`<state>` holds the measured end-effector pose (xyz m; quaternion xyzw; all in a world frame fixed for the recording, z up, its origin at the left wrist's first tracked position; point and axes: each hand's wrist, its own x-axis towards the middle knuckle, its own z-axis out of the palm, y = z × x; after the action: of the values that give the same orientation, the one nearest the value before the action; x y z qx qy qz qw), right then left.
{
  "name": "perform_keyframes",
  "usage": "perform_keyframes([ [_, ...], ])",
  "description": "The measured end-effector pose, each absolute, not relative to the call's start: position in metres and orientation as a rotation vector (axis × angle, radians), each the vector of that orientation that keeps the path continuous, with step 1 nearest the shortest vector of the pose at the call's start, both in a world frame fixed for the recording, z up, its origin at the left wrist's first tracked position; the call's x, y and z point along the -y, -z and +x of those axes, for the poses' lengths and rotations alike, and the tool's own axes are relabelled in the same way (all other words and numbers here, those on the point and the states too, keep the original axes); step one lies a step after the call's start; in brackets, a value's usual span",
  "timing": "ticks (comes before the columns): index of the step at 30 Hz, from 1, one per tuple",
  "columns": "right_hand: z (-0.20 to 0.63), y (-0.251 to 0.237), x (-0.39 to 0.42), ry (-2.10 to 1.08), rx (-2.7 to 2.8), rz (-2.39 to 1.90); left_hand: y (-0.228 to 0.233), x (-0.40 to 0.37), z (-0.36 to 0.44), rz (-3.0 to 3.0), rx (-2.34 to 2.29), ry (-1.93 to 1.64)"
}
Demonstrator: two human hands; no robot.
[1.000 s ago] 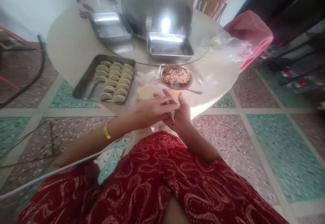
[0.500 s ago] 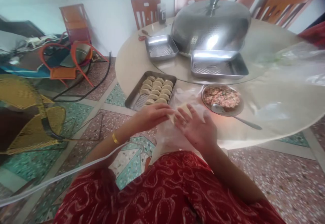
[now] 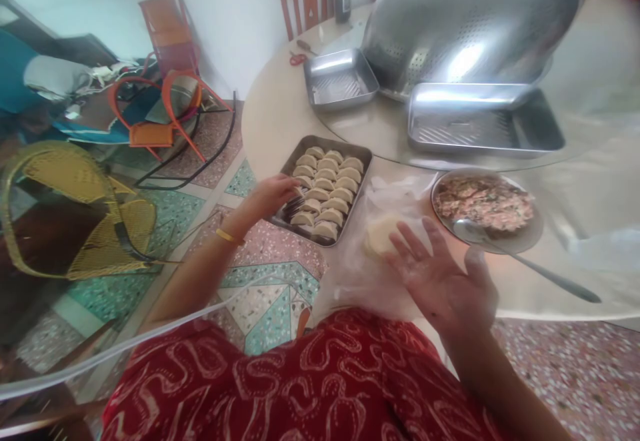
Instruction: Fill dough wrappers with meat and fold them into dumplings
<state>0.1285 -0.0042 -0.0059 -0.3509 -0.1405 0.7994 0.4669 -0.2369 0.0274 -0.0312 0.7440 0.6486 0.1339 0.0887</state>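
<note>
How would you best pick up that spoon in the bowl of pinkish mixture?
I'd take the spoon by its handle, near the free end, coming from the person's right. Its head sits in the mixture, while the slim handle slants out past the rim of the bowl. The open right hand is nearer than the left hand.

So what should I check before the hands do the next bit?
1. Room in the dumpling tray: ok, a bare patch shows beside the dumplings.
2. Left hand holding a dumpling: cannot tell, its fingertips at the tray are too blurry.
3. Right hand free: ok, it is open, palm up, with nothing in it.
4. Wrappers close by: ok, they lie near the right hand's fingertips.
5. Filling left: ok, plenty in the bowl.
6. Spoon ready: ok, its handle sticks out over the rim.
</note>
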Motion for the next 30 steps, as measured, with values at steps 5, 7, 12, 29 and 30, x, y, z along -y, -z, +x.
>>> perform_keyframes([
  [5,0.131,0.007,0.002,-1.937,0.334,-0.893,0.041,-0.032,-0.237,2.218,-2.004,-0.235],
  [7,0.133,0.009,0.001,-1.935,0.338,-0.882,0.044,-0.034,-0.237,2.209,-2.028,-0.215],
  [12,0.136,0.01,0.002,-1.913,0.355,-0.876,0.047,-0.037,-0.236,2.181,-2.086,-0.2],
  [29,0.136,0.008,0.004,-1.897,0.324,-0.909,0.053,-0.035,-0.232,2.131,-2.187,-0.227],
  [30,0.136,0.008,0.004,-1.894,0.32,-0.906,0.053,-0.035,-0.233,2.148,-2.16,-0.226],
])
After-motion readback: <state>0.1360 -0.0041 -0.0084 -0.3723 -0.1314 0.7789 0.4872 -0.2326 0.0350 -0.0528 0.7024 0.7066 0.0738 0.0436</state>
